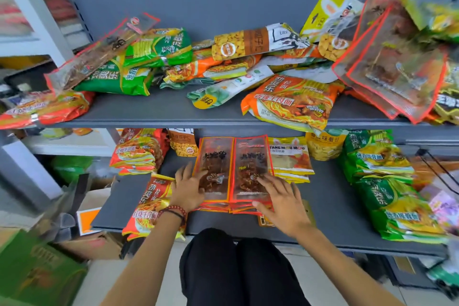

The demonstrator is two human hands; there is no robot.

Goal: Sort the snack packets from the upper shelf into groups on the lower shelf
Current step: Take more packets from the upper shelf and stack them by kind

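Two stacks of clear red-edged skewer packets lie side by side on the lower shelf (pixel 330 201). My left hand (pixel 188 187) rests flat on the left stack (pixel 214 156), fingers spread. On the right stack (pixel 250 156) my right hand (pixel 283 202) lies flat, its thumb at the stack's near edge. The upper shelf (pixel 161 109) carries a jumble of packets: green noodle bags (pixel 139 67), an orange noodle bag (pixel 290 102), nut packets (pixel 243 43) and more red-edged clear packets (pixel 395 69).
On the lower shelf sit grouped orange noodle bags (pixel 139 151), another orange pile (pixel 146 204), yellow packets (pixel 290 161), a yellow bean packet (pixel 323 144) and green noodle bags (pixel 387 181). Cardboard boxes (pixel 37 271) stand on the floor at left. My knees (pixel 236 263) are below the shelf edge.
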